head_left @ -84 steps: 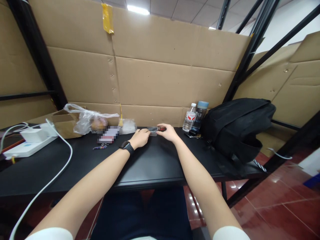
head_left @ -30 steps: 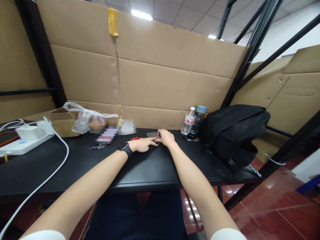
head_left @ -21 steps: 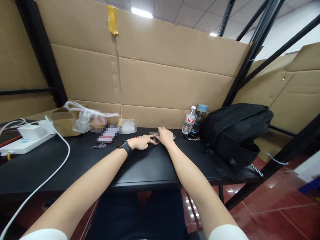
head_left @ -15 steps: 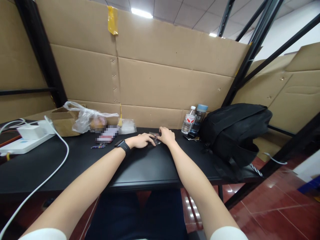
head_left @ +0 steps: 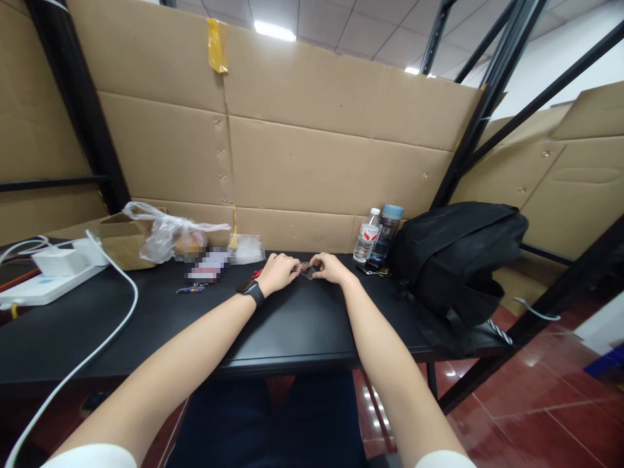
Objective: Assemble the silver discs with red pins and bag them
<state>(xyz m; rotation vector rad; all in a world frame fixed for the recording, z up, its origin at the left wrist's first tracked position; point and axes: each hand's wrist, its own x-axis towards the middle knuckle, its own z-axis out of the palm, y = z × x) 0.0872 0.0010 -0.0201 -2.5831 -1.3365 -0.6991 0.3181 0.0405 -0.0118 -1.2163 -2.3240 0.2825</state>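
Head view, one entry per item. Left hand [head_left: 279,272]: resting on the black table [head_left: 146,318], fingers curled and pinching the left edge of a small dark packet [head_left: 307,268]; a black watch [head_left: 252,292] is sitting on that wrist. Right hand [head_left: 331,267]: fingers bent, gripping the packet's right edge. Packet: lying between the two hands at the far middle of the table, touching both; too small to tell what it is holding. Small red piece [head_left: 257,273]: showing just behind the left hand. Clear plastic pouch [head_left: 248,247]: lying against the cardboard wall [head_left: 316,162], left of the hands. Crumpled plastic bag [head_left: 168,235]: sitting farther left, beside a brown cardboard box [head_left: 121,242]. White power strip [head_left: 43,286]: lying at the table's left end, a white cable [head_left: 121,312] trailing toward the near edge. Water bottle [head_left: 368,235] and blue-capped bottle [head_left: 386,231]: standing upright, side by side, right of the hands. Black backpack [head_left: 458,260]: slumping on the table's right end, just beside the bottles.
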